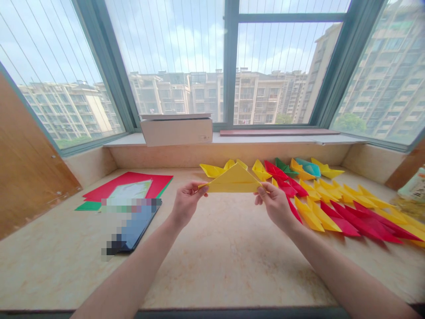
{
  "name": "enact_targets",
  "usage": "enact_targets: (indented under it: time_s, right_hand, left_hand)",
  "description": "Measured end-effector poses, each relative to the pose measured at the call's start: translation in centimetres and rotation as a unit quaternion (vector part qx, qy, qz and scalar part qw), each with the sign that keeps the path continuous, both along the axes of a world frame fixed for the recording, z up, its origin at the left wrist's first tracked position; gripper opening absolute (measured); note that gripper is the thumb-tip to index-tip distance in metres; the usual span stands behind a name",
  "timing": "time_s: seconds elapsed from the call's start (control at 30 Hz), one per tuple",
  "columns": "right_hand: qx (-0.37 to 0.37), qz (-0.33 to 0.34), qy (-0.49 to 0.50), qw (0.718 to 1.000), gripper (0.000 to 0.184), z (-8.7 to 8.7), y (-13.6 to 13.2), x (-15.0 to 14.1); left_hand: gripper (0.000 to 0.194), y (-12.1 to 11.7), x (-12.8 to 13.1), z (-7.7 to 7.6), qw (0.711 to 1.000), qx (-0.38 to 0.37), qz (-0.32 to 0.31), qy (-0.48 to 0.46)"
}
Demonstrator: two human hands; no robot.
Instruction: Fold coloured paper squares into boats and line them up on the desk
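Note:
Between my two hands a folded yellow paper (234, 179) is held up above the counter, its peak pointing up and a flat band along its lower edge. My left hand (187, 199) pinches the left corner with thumb and fingers. At the right corner, my right hand (274, 199) grips in the same way. Behind the folded paper, yellow paper boats (212, 170) are partly hidden. Close to my right forearm lie more folded boats, among them a yellow boat (308, 215) and a red boat (338, 219).
Several boats in red, yellow, green and blue (307, 167) cover the counter's (212, 266) right side. On the left lie red paper sheets (109, 188), a green sheet (88, 206) and a dark phone (141, 228). A white box (177, 130) stands on the sill; a jar (413, 188) sits far right.

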State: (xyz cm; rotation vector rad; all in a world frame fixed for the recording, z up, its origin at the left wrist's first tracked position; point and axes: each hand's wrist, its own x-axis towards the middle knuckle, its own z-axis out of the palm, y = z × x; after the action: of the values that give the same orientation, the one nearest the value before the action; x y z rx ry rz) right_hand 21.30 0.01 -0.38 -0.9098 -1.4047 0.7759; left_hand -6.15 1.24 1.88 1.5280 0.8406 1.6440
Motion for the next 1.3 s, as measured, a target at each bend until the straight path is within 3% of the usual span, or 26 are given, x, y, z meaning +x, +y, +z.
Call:
enact_targets:
  time_s: [0.1, 0.2, 0.37, 0.47, 0.7, 0.87, 0.97, 1.13, 1.3]
  right_hand:
    - [-0.019, 0.001, -0.015, 1.000, 0.042, 0.3, -0.3, -0.2]
    - [-0.047, 0.012, -0.007, 0.999, 0.041, 0.2, -0.4, -0.4]
    - [-0.081, 0.034, 0.045, 0.995, 0.037, -0.1, 0.0, -0.3]
    - [-0.100, 0.040, 0.042, 0.993, 0.039, -0.1, 0.0, -0.3]
    - [-0.090, 0.007, -0.015, 0.996, 0.041, 0.5, -0.6, -0.4]
    - [-0.161, 0.056, 0.078, 0.982, 0.040, 0.3, -0.1, 0.1]
    - [-0.162, 0.038, 0.099, 0.981, 0.041, 0.1, 0.3, 0.3]
    - [-0.132, 0.029, 0.066, 0.989, 0.045, 0.0, 0.4, 0.3]
    - [-0.139, -0.012, -0.024, 0.990, 0.057, -0.2, 0.2, 0.0]
  left_hand:
    - [0.021, -0.1, -0.1, -0.3, 0.995, 0.036, 0.078, 0.053]
    - [0.021, -0.3, -0.1, -0.6, 0.971, 0.107, 0.148, 0.152]
    - [0.041, -0.3, -0.1, -1.2, 0.925, 0.195, 0.163, 0.282]
    - [0.039, 0.0, -0.2, -1.4, 0.909, 0.214, 0.173, 0.312]
    - [0.034, 0.2, -1.1, -1.2, 0.900, 0.226, 0.138, 0.346]
    - [0.030, 0.0, -0.7, -1.5, 0.894, 0.227, 0.118, 0.367]
    - [0.032, 0.0, -0.3, -1.9, 0.896, 0.208, 0.116, 0.376]
    - [0.036, 0.6, -0.8, -2.4, 0.886, 0.201, 0.080, 0.411]
    - [0.038, 1.1, -2.1, -2.4, 0.855, 0.231, 0.068, 0.460]
